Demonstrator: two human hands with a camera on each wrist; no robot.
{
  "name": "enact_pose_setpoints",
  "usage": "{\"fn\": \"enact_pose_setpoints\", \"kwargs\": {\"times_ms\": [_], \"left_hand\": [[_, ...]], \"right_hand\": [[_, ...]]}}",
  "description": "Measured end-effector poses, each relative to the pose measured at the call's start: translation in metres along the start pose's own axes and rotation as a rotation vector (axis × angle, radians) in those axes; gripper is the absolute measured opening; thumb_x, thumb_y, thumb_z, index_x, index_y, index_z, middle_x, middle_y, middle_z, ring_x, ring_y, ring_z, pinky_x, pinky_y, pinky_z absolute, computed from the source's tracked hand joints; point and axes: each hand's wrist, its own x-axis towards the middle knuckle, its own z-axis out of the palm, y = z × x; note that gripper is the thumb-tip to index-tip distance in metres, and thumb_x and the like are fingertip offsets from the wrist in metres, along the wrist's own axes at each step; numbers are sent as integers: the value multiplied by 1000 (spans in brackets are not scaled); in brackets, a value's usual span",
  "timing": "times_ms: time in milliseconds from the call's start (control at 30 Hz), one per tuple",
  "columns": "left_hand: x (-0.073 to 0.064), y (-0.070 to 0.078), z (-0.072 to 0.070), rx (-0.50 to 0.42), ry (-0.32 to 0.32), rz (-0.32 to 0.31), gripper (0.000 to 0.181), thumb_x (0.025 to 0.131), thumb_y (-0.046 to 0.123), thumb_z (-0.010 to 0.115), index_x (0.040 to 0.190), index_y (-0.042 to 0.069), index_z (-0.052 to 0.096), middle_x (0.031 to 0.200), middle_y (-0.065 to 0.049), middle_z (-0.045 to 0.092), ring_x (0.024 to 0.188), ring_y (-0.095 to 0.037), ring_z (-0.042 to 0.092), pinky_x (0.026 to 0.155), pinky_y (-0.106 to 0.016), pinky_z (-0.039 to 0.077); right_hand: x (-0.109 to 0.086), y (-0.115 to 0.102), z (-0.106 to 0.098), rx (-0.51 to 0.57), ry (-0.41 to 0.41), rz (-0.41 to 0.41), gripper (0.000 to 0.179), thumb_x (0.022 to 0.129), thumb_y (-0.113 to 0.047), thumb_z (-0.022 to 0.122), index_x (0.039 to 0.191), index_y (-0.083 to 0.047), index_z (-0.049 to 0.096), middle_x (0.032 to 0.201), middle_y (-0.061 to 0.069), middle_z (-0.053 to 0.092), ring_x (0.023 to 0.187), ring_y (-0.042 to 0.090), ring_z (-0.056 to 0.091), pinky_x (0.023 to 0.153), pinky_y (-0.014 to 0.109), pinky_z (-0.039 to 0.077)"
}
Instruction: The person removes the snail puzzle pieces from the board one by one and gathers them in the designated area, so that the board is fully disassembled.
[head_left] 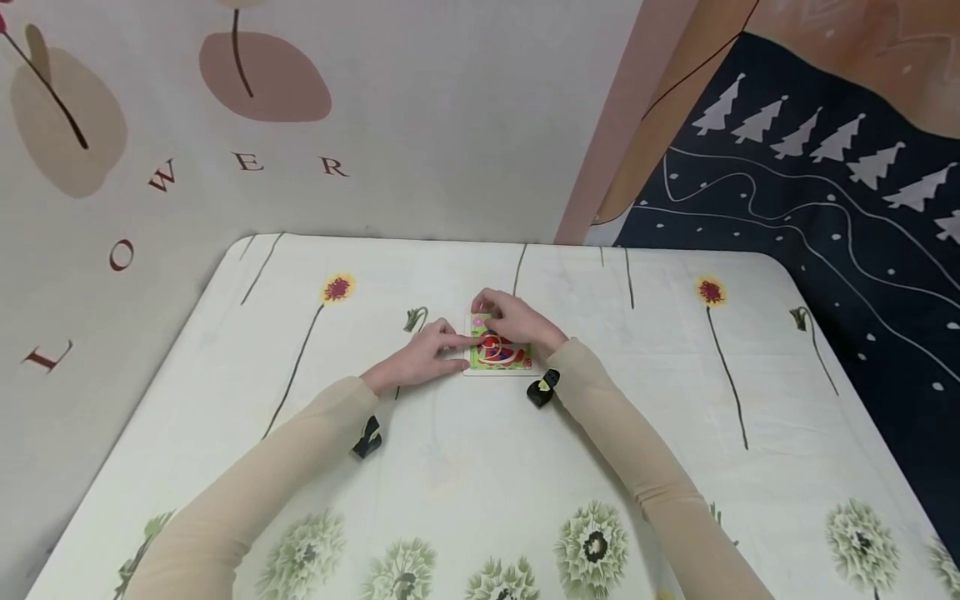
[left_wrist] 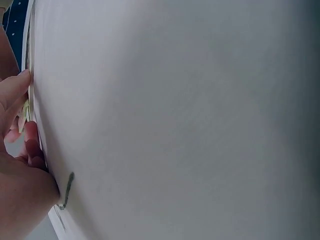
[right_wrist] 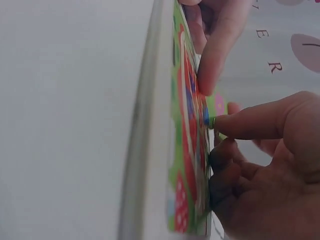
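A small, colourful picture puzzle, green with a red and blue figure, lies in a pale frame on the table. The left hand reaches in from the left, its straight index finger pressing on the picture and its thumb near the frame's lower left corner. From the upper right, the right hand covers part of the puzzle. In the right wrist view, its thumb and fingers pinch a puzzle piece, green with a pink flower, tilted up from the picture's surface. The left wrist view catches the left hand at its edge.
A white cloth printed with flowers covers the table. Behind it rises a pale wall hanging with letters, and a dark hanging with white trees is at the right. Each wrist carries a black strap device.
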Motion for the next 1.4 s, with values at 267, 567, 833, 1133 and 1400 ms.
{"fn": "enact_pose_setpoints", "kwargs": {"times_ms": [267, 567, 833, 1133, 1400], "left_hand": [[0, -1, -1, -12, -14, -8, 42, 93, 16, 69, 134, 7, 62, 95, -10, 47, 85, -16, 35, 75, -28, 30], [0, 0, 1, -4, -17, -24, 43, 93, 17, 68, 135, 8, 61, 98, -10, 48, 87, -17, 36, 76, -28, 29], [-1, 2, 0, -4, -18, -23, 43, 93, 16, 69, 135, 8, 62, 97, -11, 48, 87, -17, 36, 76, -28, 29], [0, 2, -1, 9, -15, -27, 44, 93, 17, 69, 136, 8, 61, 98, -11, 48, 88, -18, 37, 77, -28, 30], [0, 1, 0, 9, -14, -33, 43, 93, 16, 68, 135, 10, 62, 98, -11, 48, 87, -19, 36, 77, -29, 29]], "right_hand": [[-4, 6, -6, 144, 17, -17, 23, 96, 0, 52, 116, -7, 60, 118, 14, 58, 101, 24, 55, 83, 29, 44], [-7, 10, -6, 191, 70, -37, 22, 97, -1, 51, 114, -5, 65, 112, 13, 62, 99, 21, 54, 87, 28, 42], [-15, 16, -12, 237, 107, -40, 20, 98, -7, 58, 115, -3, 68, 115, 14, 67, 103, 19, 60, 94, 30, 45], [-26, 24, -24, 233, 137, -45, 20, 98, -8, 58, 115, -2, 69, 110, 14, 67, 97, 17, 59, 87, 27, 44], [-38, 31, -37, 278, 148, -56, 24, 98, -7, 57, 119, 0, 67, 114, 18, 66, 96, 15, 58, 87, 27, 45]]}}
